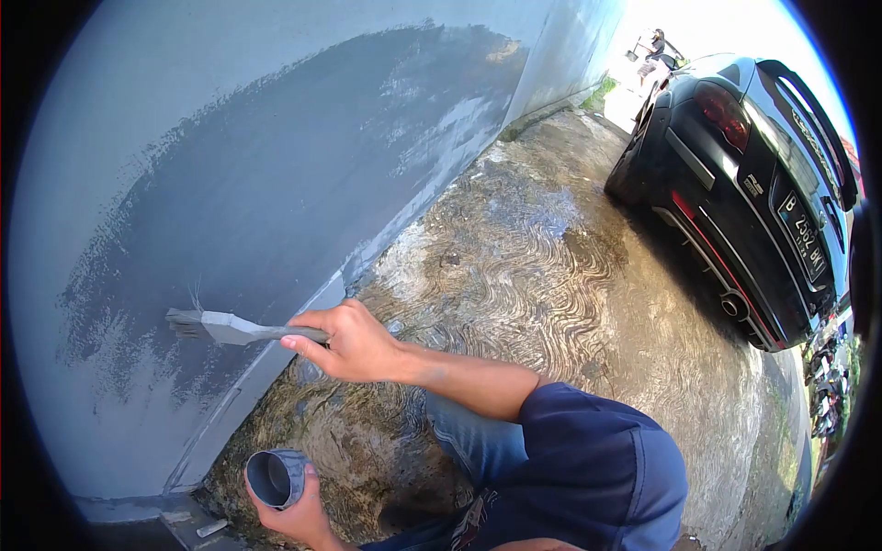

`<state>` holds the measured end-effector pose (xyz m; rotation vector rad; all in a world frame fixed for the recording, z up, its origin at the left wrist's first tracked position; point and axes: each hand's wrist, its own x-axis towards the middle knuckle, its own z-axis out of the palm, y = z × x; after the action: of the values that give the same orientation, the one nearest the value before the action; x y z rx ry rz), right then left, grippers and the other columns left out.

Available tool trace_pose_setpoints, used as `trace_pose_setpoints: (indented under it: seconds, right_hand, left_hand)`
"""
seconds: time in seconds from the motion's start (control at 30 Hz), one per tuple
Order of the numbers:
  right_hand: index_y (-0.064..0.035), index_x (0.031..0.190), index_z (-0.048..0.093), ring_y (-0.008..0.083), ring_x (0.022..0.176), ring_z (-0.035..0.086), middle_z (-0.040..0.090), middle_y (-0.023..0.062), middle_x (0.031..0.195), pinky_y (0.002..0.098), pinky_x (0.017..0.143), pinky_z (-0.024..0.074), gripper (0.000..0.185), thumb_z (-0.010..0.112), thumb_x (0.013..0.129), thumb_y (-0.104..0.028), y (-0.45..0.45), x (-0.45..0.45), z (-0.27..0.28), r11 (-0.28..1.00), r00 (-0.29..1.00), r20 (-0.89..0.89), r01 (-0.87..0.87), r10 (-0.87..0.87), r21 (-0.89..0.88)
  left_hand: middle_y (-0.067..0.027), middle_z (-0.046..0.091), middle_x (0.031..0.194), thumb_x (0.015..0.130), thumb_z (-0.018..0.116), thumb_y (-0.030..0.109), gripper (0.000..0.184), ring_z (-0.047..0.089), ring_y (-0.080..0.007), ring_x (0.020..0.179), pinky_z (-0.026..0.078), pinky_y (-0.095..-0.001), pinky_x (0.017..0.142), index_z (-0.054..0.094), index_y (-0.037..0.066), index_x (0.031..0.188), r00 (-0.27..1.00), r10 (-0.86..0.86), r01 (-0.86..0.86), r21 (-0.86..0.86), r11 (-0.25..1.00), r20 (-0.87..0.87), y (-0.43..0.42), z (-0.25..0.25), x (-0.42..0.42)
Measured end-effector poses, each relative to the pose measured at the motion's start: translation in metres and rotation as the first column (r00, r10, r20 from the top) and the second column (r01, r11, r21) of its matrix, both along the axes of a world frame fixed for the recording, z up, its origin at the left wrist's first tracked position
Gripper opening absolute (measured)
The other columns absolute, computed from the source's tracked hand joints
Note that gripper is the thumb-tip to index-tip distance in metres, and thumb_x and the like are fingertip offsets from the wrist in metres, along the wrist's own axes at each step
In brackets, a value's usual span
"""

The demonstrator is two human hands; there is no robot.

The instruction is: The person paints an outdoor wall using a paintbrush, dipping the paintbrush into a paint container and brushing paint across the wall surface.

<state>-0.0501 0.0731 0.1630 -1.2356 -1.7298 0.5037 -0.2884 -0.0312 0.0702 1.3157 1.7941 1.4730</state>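
Observation:
A flat paintbrush [230,328] with a grey, paint-coated head is held by its handle in my right hand [347,342]. Its bristles point left, at the lower part of a large dark grey painted patch [303,156] on the lighter wall [110,55]; whether they touch it I cannot tell. Below, my left hand [299,519] is wrapped round a grey-smeared cup [292,477], its open top facing up and grey inside. The cup is near the foot of the wall, above the rough ground.
Patterned, stained concrete ground [514,303] runs along the wall. A black car [726,184] stands at the right. Far off at the top, a person [656,55] holds a long-handled tool. A small ledge [184,528] lies at the bottom left.

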Motion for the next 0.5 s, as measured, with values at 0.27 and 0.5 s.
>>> trace_pose_setpoints:
  seconds: [0.27, 0.5]
  right_hand:
    - [0.0025, 0.107, 0.07, 0.0078, 0.054, 0.063, 0.067, 0.0092, 0.06, 0.027, 0.048, 0.0473, 0.025, 0.068, 0.092, -0.017, -0.006, 0.001, 0.001, 0.999, 0.969, -0.243, 0.033, -0.041, -0.04]
    - [0.0006, 0.097, 0.072, 0.0024, 0.05, 0.051, 0.059, 0.0004, 0.053, 0.0245, 0.045, 0.0397, 0.018, 0.068, 0.092, -0.016, -0.007, -0.008, 0.004, 0.993, 0.883, -0.464, 0.013, -0.068, -0.121]
  left_hand:
    - [-0.0154, 0.067, 0.111, 0.06, 0.083, -0.003, 0.065, 0.066, -0.0254, 0.1, 0.052, -0.0389, 0.09, 0.06, -0.005, 0.12, 0.999, -0.047, 0.048, -0.083, 0.995, 0.009, 0.015, -0.016, 0.014]
    - [-0.0153, 0.068, 0.109, 0.058, 0.084, 0.0, 0.065, 0.067, -0.0252, 0.098, 0.053, -0.0379, 0.089, 0.061, -0.004, 0.119, 0.995, -0.098, 0.1, -0.113, 0.989, 0.02, 0.019, -0.03, 0.019]
